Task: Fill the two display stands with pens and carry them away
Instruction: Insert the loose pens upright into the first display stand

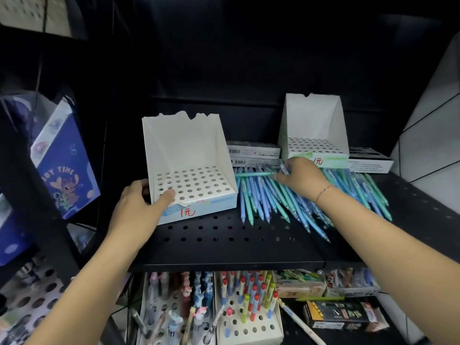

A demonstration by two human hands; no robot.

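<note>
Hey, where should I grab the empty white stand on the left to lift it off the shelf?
Grip the white stand by its low front corners, one hand from each side. Its sides slope up to a tall, torn back wall that would likely flex. The left hand holds the front left corner.

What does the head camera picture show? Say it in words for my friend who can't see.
A person's left hand grips the corner of an empty white display stand on a black shelf, while the right hand gathers loose blue and green pens beside it. A second empty stand sits farther back on the right.
</note>
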